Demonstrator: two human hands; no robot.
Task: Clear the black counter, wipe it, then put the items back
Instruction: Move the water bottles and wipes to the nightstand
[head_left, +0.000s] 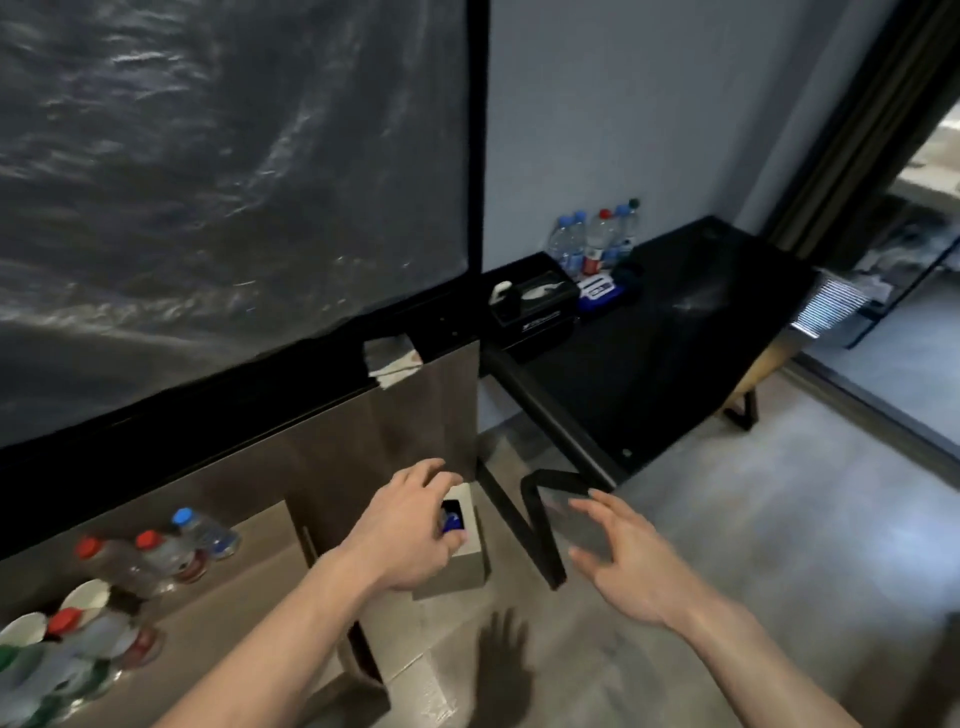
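Fingers of the left hand (410, 530) curl round a small blue-capped object (451, 521), possibly a bottle top; blur prevents a firmer call. The object sits at the opening of a small grey box (462, 569) that stands on the floor just beside the wooden cabinet (332, 447). Right hand (631, 564) hovers near it, palm turned inward, fingers spread and holding nothing; its shadow falls on the concrete floor (779, 519) below.

Between the two hands stands a bent black metal leg (540, 525) of the black surface (649, 364), which runs away to the upper right. At the far end of that surface, against the wall: a cluster of water bottles (592, 239) with blue, red and dark caps, a black tissue box (535, 306) just beside them, and a blue-and-white packet (600, 288) touching the bottles' base. The near and middle part of the surface shows a faint pale smear.

Lower left, on a lower brown shelf (249, 587): more bottles (171, 545) with red and blue caps, upright, and white paper cups (83, 597) near them. Above hangs a large dark panel (234, 182) covered in wrinkled plastic film.
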